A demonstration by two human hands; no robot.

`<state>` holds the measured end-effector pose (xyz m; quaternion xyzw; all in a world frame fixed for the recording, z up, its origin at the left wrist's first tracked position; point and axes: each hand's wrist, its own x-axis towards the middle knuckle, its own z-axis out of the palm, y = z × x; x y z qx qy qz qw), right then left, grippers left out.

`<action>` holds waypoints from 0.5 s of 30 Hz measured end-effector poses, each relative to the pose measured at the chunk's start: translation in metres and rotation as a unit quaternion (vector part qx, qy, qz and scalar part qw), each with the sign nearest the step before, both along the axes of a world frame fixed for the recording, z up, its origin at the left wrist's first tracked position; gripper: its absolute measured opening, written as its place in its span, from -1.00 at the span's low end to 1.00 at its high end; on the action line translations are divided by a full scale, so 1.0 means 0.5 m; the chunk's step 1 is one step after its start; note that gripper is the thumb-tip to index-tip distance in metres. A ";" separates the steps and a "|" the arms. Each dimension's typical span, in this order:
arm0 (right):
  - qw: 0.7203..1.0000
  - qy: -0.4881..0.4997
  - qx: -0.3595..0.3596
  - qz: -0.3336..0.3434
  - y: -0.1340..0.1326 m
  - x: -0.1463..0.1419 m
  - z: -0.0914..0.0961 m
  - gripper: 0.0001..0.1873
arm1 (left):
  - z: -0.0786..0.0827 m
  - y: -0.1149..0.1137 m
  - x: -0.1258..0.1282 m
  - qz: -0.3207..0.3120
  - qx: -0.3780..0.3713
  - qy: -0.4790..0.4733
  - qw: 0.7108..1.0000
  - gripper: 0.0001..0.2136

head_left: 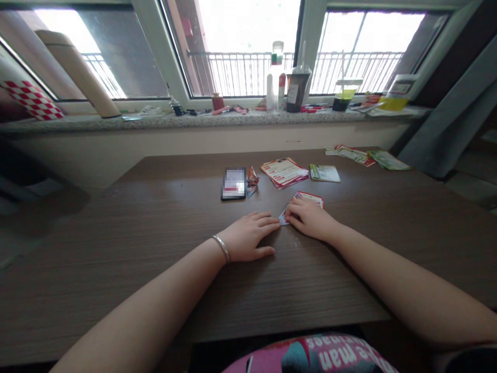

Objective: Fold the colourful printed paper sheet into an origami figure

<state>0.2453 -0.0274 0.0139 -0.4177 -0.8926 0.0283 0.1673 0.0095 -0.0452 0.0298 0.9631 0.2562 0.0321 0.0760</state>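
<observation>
On the wooden table, my left hand (247,236) lies flat with its fingers stretched out, a metal bangle (221,248) on the wrist. Its fingertips reach the near left corner of a small printed card (317,199) with a red border. My right hand (310,218) rests over that card, its fingers bent and pressed together on the card's left part. Much of the card is hidden under this hand. Just beyond lie a stack of red-edged printed cards (285,172) and a green and white card pile (325,173).
A phone (233,184) and a crumpled wrapper (252,180) lie beyond my left hand. More green and red cards (355,155) are spread at the table's far right. Along the windowsill (233,119) stand a dark drink cup (297,90), bottles and several small items.
</observation>
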 end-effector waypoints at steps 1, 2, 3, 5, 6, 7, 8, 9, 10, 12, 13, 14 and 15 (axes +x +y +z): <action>1.000 0.002 -0.002 -0.003 0.002 0.000 -0.001 -0.84 | 0.001 -0.001 0.000 0.000 0.001 0.000 1.000 -0.42; 1.000 0.002 -0.004 -0.007 0.004 0.000 -0.002 -0.84 | 0.001 -0.001 0.001 0.001 0.001 -0.001 1.000 -0.42; 1.000 0.002 -0.006 -0.013 0.005 0.000 -0.003 -0.84 | 0.001 -0.002 0.001 0.001 0.001 -0.001 1.000 -0.42; 1.000 -0.002 -0.011 -0.026 0.007 -0.001 -0.003 -0.83 | 0.001 -0.002 0.001 0.004 0.001 -0.002 1.000 -0.43; 0.999 -0.004 -0.015 -0.032 0.008 -0.002 -0.003 -0.83 | 0.001 -0.003 0.001 0.005 0.001 -0.003 1.000 -0.43; 0.999 -0.005 -0.019 -0.037 0.008 -0.003 -0.002 -0.83 | 0.001 -0.003 0.001 0.006 0.001 -0.004 1.000 -0.43; 0.999 -0.006 -0.024 -0.041 0.009 -0.003 -0.002 -0.83 | 0.000 -0.003 0.001 0.007 0.001 -0.005 1.000 -0.43; 0.999 -0.006 -0.028 -0.043 0.009 -0.003 -0.002 -0.83 | 0.000 -0.004 0.001 0.007 0.002 -0.007 1.000 -0.44; 0.999 -0.007 -0.031 -0.045 0.010 -0.004 -0.003 -0.83 | 0.000 -0.004 0.001 0.006 0.003 -0.010 1.000 -0.44; 0.998 -0.010 -0.035 -0.047 0.012 -0.004 -0.004 -0.83 | -0.001 -0.003 0.002 0.006 0.006 -0.013 1.000 -0.47; 0.998 -0.014 -0.037 -0.049 0.013 -0.004 -0.005 -0.83 | -0.002 -0.003 0.003 0.007 0.007 -0.014 1.000 -0.48; 0.998 -0.019 -0.039 -0.051 0.014 -0.005 -0.005 -0.83 | -0.003 -0.003 0.003 0.009 0.010 -0.014 1.000 -0.49; 0.998 -0.024 -0.039 -0.054 0.016 -0.005 -0.006 -0.83 | -0.004 -0.002 0.004 0.010 0.012 -0.014 1.000 -0.49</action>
